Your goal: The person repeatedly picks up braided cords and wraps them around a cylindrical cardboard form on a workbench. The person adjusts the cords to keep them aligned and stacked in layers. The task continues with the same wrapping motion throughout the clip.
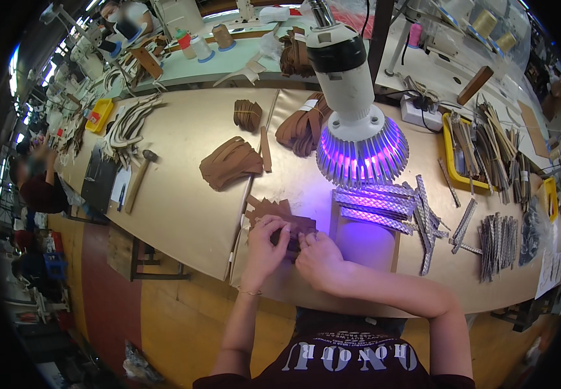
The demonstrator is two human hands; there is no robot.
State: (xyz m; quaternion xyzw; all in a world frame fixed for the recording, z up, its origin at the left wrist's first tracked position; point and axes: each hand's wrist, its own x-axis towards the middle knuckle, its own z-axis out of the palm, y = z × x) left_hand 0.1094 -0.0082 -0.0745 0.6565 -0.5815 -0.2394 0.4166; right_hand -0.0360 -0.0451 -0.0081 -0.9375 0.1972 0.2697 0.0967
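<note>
Both my hands are at a small pile of flat brown strips (271, 209) near the front edge of the table. My left hand (267, 249) is curled, its thumb and fingertips brought together over the pile; what lies in that pinch is too small to make out. Close beside it, my right hand (321, 264) has its fingers closed on the end of a dark brown strip (304, 223). My fingers hide the lower part of these strips.
A lamp (361, 139) glowing purple hangs over braided silvery strips (374, 211) at my right. Beyond my hands lie brown strip bundles (232, 163). A hammer (139, 178) rests at left, and a yellow tray (455, 155) of strips stands at far right. Other people sit at left.
</note>
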